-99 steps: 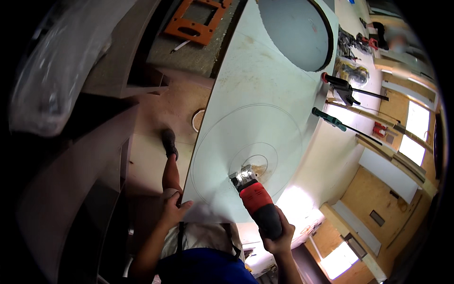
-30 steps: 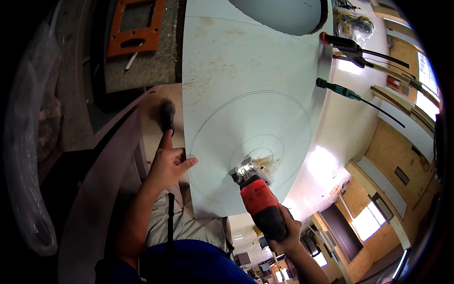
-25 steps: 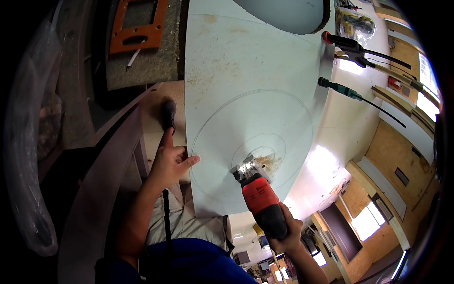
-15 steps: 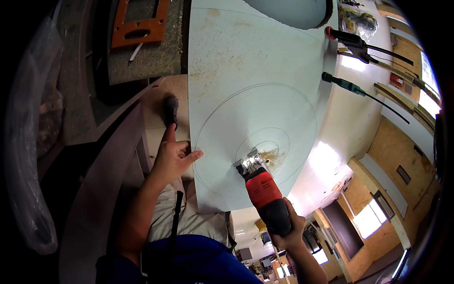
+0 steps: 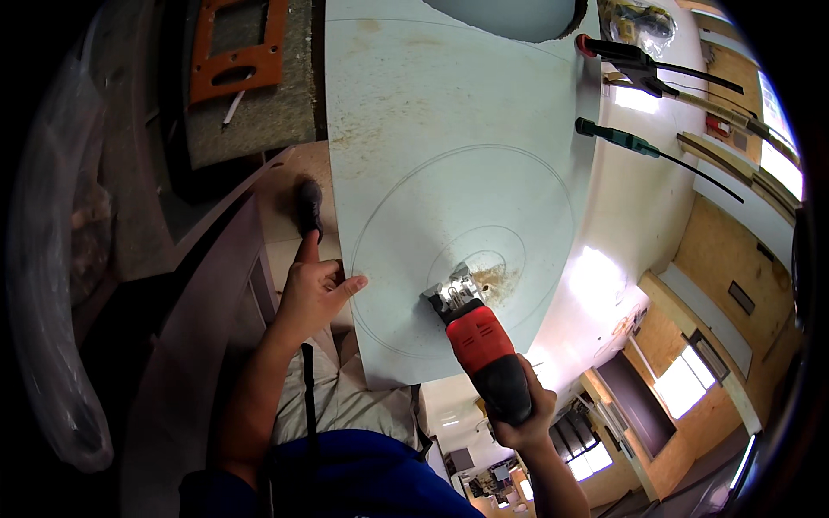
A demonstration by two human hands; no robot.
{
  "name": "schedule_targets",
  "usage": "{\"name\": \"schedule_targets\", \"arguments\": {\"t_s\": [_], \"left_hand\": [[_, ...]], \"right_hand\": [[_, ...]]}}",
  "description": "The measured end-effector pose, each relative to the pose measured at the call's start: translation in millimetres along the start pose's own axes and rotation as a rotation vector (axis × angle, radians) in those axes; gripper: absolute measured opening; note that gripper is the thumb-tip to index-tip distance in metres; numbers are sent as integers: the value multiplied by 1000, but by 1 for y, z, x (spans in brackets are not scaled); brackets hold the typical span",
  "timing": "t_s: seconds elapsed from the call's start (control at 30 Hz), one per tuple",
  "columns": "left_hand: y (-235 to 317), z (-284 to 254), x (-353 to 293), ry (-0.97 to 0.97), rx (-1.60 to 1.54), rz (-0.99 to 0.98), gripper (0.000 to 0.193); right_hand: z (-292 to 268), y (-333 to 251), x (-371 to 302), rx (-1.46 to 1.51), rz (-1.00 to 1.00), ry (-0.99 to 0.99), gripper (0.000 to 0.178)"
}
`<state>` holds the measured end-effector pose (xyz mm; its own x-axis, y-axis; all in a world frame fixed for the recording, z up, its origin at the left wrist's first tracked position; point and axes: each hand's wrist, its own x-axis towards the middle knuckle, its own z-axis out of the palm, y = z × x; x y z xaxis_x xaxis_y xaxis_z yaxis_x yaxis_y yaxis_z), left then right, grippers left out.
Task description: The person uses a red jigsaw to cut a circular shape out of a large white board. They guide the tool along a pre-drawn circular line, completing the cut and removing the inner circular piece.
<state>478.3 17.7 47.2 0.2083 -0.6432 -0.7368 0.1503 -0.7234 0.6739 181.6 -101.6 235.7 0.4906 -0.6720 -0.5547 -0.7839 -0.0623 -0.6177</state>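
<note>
My right hand (image 5: 528, 413) is wrapped round the black rear grip of a red-and-black jigsaw (image 5: 482, 337). The saw's metal base sits on a pale blue-grey board (image 5: 423, 95), inside drawn pencil circles, with sawdust (image 5: 494, 283) beside it. A small dark hole (image 5: 485, 287) shows in that dust. At the board's left edge is my left hand (image 5: 315, 293). Its thumb reaches over the board and its index finger stretches away, while the other fingers are half curled. Whether it touches the board I cannot tell. The saw blade's lower end is hidden.
A large rounded cutout (image 5: 518, 17) opens at the board's far end. Two bar clamps, one black (image 5: 626, 65) and one green (image 5: 617, 136), stand along its right edge. An orange template (image 5: 237, 52) lies on a bench at far left. Clear plastic wrapping (image 5: 52, 285) hangs at left.
The view has shifted slightly, moving the board's far end left and up in the picture. The jigsaw and both hands keep nearly the same places on the board.
</note>
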Motion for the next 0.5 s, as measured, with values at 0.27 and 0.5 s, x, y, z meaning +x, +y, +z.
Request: {"name": "schedule_targets", "arguments": {"t_s": [0.27, 0.5], "left_hand": [[-6, 1, 1, 3, 12, 33, 27], [-6, 0, 2, -19, -17, -9, 29]], "right_hand": [[3, -3, 0, -1, -4, 32, 74], [6, -3, -4, 17, 47, 57, 73]]}}
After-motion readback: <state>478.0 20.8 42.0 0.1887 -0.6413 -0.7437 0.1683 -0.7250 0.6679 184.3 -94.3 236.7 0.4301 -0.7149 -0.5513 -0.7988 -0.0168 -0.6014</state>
